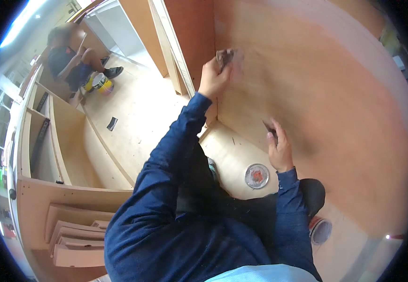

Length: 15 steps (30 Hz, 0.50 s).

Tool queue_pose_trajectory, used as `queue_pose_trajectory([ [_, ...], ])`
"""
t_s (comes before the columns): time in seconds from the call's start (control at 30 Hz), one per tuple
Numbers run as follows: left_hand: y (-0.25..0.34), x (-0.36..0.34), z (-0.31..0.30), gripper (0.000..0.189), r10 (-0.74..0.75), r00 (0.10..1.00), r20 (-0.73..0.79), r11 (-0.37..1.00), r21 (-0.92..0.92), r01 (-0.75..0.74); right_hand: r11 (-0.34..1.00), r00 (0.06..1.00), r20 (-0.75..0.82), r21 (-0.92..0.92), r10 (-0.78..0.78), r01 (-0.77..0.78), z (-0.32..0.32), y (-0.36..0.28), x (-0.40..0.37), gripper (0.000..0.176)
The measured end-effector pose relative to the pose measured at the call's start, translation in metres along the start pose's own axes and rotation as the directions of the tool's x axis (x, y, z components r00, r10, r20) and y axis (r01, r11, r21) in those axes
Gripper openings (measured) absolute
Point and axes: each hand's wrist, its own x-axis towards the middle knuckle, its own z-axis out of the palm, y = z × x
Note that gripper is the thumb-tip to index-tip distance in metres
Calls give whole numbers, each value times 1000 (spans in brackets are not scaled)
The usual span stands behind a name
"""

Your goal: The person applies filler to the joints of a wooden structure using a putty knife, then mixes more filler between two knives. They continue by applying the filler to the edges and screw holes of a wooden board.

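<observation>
Plywood walls are closing in all round. A dark pad (224, 56), seemingly light and floppy, best pinched at its edges, is being pressed on the reddish panel (326, 94) by the curled left hand (213, 77). Lower on the panel, the right hand (280, 151) is gripping a small dark tool (268, 128).

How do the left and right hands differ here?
Left hand is raised high on the plywood panel, pressing a dark pad; right hand sits lower, near the floor, gripping a thin dark tool. Left arm is stretched out; right arm is bent. Both are at the same panel.
</observation>
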Motion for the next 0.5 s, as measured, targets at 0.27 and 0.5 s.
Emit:
queue_pose_trajectory([
  [0.27,11,-78,6,18,-213,877,430,926,-197,321,950,953,-57,-110,-299,291,-17,-35,-2,29],
  [0.5,12,-90,17,18,-99,871,482,993,-6,117,895,917,-102,-282,-387,346,-17,-35,2,31],
])
